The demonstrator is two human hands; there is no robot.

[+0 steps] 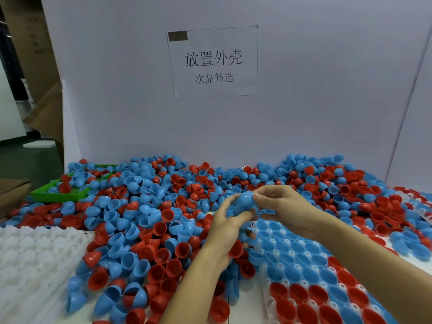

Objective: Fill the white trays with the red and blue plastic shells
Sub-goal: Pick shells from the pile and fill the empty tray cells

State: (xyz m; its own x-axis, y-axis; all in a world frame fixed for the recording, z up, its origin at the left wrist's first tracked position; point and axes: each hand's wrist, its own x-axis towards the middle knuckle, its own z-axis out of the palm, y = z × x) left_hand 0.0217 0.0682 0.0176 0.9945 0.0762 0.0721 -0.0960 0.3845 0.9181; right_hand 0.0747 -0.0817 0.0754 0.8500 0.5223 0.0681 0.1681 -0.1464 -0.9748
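Note:
A deep heap of loose red and blue plastic shells (145, 220) covers the table. My left hand (225, 222) and my right hand (278, 204) meet above it, both gripping a clump of stacked blue shells (244, 202). The fingers of each hand curl round the clump. Just below and to the right lies a white tray (301, 282) whose cups hold blue shells in the upper rows and red ones nearer me. A second white tray (30, 258), with bare cups, lies at the left.
A green tray (58, 195) with a few shells sits at the back left. A white wall (304, 101) bearing a printed paper sign (214, 63) closes the back. More shells cover another white tray (408, 202) at the right edge. Cardboard boxes (28, 54) stand beyond the left side.

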